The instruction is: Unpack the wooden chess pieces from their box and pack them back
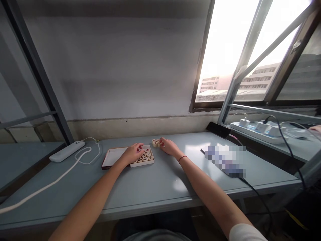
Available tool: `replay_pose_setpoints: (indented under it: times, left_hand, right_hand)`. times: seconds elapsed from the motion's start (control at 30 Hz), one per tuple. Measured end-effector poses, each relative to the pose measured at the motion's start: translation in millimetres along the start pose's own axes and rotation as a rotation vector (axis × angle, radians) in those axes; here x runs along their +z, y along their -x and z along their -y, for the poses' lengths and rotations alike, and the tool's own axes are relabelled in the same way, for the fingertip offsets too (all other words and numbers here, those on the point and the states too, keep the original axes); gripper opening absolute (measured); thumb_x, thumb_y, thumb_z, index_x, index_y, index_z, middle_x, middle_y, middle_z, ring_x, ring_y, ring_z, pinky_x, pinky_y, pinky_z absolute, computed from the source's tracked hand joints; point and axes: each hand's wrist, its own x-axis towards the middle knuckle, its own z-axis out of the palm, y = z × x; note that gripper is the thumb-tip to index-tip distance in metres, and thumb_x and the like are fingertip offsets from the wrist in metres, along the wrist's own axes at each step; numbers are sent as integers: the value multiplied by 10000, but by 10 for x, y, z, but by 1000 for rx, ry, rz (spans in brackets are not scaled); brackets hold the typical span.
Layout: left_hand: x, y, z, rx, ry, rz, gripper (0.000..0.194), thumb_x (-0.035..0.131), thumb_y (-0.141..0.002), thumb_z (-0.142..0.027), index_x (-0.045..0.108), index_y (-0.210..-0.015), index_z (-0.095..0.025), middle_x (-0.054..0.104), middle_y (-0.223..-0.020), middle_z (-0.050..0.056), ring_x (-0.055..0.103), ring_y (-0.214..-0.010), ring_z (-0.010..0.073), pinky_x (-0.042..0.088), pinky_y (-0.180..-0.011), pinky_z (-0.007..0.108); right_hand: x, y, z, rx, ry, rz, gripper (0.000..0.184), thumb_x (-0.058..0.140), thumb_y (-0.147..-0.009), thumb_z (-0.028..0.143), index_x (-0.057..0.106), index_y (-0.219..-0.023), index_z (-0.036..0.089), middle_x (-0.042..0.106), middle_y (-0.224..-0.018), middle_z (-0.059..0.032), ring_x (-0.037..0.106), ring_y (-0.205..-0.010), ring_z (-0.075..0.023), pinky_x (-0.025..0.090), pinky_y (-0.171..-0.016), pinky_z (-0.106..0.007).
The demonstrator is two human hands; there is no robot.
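Note:
A shallow white box (143,164) holds several round cream Chinese chess pieces (145,158) with dark and red characters. Over the box's left part rests my left hand (131,154), thumb and fingers apart. Its palm hides some of the pieces. Right of the box, a small group of the same chess pieces (155,143) lies on the table. My right hand (168,146) is at the right side of that group, its fingertips closed on a chess piece. Adjoining the white box on the left is the dark red box lid (114,157), its pale inside facing up.
On the grey table (150,190) lie a white power bank (67,151) with a white cable (57,177) at left and a blurred flat device (223,160) at right. A dark phone-like object (218,129) is near the window. Behind it sits a power strip (258,133) with plugs.

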Motion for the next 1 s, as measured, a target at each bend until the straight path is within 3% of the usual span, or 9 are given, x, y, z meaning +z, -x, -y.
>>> replay_pose_setpoints:
  times: [0.2,0.4,0.5,0.67,0.83,1.0]
  left_hand:
    - [-72,9,-31,-100,-166,15,341,384,-852,-327,594,-1095,-212,632,-1042,60,570,-948,209,416,-790,298]
    - [-32,19,32,-162,-407,135,439,258,-901,-343,678,-844,-230,647,-1002,71,497,-983,265,340,-805,381]
    - [38,0,61,-140,-395,136,444,258,-906,-368,680,-843,-246,637,-1069,58,471,-1025,263,317,-828,391]
    - [95,-24,11,-142,-338,100,459,273,-904,-436,676,-807,-238,652,-1058,50,454,-1082,267,304,-862,392]
    - [82,-53,-74,-186,-301,61,383,378,-848,-493,668,-847,-243,692,-866,59,552,-961,270,331,-839,396]
    - [36,-54,-109,-142,-225,-29,278,458,-814,-445,639,-900,-254,695,-878,29,577,-932,257,358,-843,382]
  right_hand:
    - [-47,4,44,19,-58,-44,246,463,-803,225,526,-1040,209,632,-842,-52,529,-674,-166,267,-539,-224]
    - [-46,51,352,-217,-296,24,330,357,-848,153,572,-1093,203,641,-729,-15,554,-696,-145,351,-655,-222]
    - [7,61,473,-257,-329,80,375,363,-828,111,598,-1111,179,671,-839,-54,583,-758,-157,379,-665,-227]
    - [64,54,496,-223,-285,54,350,391,-833,121,649,-1064,164,675,-990,-95,596,-898,-199,406,-747,-254]
    - [79,39,485,-214,-267,66,352,395,-830,122,647,-1071,163,674,-1014,-94,599,-922,-207,416,-758,-250]
    - [21,51,517,-208,-280,37,365,413,-785,94,655,-1049,163,682,-947,-81,594,-874,-191,410,-737,-239]
